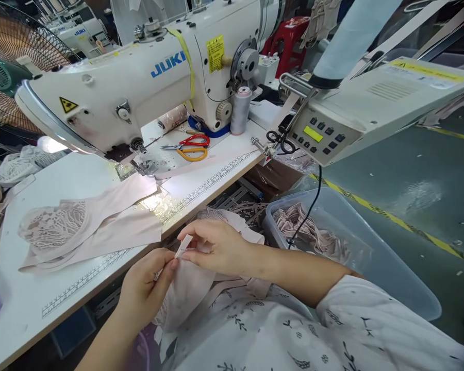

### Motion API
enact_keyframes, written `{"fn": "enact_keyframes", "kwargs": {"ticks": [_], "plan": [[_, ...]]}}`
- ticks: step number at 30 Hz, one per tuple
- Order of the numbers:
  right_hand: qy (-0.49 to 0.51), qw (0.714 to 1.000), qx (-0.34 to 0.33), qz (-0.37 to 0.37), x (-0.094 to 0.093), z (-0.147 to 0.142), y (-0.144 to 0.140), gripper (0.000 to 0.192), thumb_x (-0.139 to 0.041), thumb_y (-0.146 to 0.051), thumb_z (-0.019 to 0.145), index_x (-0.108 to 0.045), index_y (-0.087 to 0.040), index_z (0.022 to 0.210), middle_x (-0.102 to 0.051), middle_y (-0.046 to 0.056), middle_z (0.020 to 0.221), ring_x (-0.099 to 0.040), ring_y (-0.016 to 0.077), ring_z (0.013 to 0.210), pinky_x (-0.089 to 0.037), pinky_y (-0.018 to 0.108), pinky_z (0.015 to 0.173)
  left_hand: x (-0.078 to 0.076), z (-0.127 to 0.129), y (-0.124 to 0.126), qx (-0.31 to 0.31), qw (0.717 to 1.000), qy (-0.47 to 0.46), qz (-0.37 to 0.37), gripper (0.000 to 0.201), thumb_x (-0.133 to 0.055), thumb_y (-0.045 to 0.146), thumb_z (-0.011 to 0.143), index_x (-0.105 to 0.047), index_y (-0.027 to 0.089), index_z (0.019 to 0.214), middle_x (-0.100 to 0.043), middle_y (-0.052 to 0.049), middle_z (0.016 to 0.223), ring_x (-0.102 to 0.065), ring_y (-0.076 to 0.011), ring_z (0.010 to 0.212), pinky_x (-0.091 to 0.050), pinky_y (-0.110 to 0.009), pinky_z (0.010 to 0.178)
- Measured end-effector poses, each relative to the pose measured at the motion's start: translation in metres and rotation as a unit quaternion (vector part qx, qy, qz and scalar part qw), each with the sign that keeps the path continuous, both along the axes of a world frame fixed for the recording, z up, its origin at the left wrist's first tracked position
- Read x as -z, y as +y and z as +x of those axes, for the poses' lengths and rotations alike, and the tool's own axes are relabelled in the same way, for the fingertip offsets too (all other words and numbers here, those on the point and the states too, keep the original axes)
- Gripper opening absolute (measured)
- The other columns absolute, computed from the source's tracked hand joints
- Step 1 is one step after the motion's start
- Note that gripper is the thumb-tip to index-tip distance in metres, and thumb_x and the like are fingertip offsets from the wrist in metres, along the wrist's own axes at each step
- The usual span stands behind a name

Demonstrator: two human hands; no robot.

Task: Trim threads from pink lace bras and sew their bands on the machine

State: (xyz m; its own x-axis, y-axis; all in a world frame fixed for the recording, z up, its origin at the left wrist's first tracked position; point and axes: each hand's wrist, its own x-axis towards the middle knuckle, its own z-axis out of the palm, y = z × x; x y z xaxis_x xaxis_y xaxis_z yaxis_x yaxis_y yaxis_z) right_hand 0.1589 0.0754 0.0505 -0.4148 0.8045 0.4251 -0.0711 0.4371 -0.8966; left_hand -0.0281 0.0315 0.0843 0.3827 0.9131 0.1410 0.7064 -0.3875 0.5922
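My left hand (146,288) and my right hand (216,245) meet just below the table's front edge. Together they pinch a small white label (184,245) against a pale pink fabric piece (189,288) that hangs down over my lap. On the white sewing table (34,304) lies a pink garment piece with a lace cup (81,226), its end lying under the presser foot (145,166) of the white JUKI sewing machine (139,77).
Red and yellow scissors (189,147) and a thread cone (240,111) sit behind the needle. A control panel box (332,131) juts out at right. A clear plastic bin with pink straps (317,232) stands on the floor. A fan (7,72) is at left.
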Motion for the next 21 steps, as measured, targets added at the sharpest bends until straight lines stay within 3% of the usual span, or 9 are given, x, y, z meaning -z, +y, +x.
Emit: {"fn": "enact_keyframes", "kwargs": {"ticks": [4, 7, 13, 21], "plan": [[-0.002, 1.000, 0.007, 0.009, -0.0002, -0.0011, -0.0017, 0.010, -0.064, -0.016, 0.076, -0.059, -0.017, 0.085, -0.067, 0.001, 0.082, -0.062, 0.0103, 0.070, -0.052, 0.021, 0.067, 0.0067, -0.0002, -0.0024, 0.010, 0.996, 0.015, 0.082, 0.011, -0.051, 0.022, 0.087, -0.060, 0.022, 0.093, -0.066, 0.004, 0.077, -0.061, -0.0088, 0.062, -0.045, -0.017, 0.054], [-0.004, 1.000, 0.000, 0.006, -0.0014, -0.0012, -0.0028, 0.009, -0.064, -0.017, 0.077, -0.059, -0.018, 0.084, -0.067, 0.000, 0.080, -0.062, 0.0105, 0.069, -0.051, 0.020, 0.065, 0.0090, 0.0006, -0.0036, 0.003, 0.995, 0.021, 0.102, 0.010, -0.050, 0.021, 0.088, -0.059, 0.022, 0.091, -0.066, 0.005, 0.073, -0.060, -0.0080, 0.058, -0.044, -0.016, 0.051], [-0.026, 1.000, -0.011, -0.001, -0.0026, 0.0004, -0.0032, 0.010, -0.065, -0.020, 0.077, -0.060, -0.018, 0.085, -0.068, 0.001, 0.081, -0.063, 0.0121, 0.071, -0.052, 0.023, 0.066, 0.0054, 0.0030, -0.0062, -0.048, 0.998, 0.028, 0.031, 0.019, -0.047, 0.029, 0.089, -0.065, 0.023, 0.087, -0.061, 0.005, 0.061, -0.053, -0.0089, 0.047, -0.040, -0.019, 0.044], [-0.038, 0.999, -0.028, -0.013, -0.0050, 0.0014, -0.0025, 0.010, -0.066, -0.020, 0.077, -0.061, -0.018, 0.085, -0.068, 0.001, 0.081, -0.063, 0.0122, 0.072, -0.052, 0.022, 0.066, 0.0050, 0.0027, -0.0068, -0.061, 0.998, -0.007, -0.025, 0.023, -0.047, 0.032, 0.089, -0.067, 0.022, 0.086, -0.057, 0.004, 0.058, -0.051, -0.0096, 0.049, -0.041, -0.020, 0.046]]}}
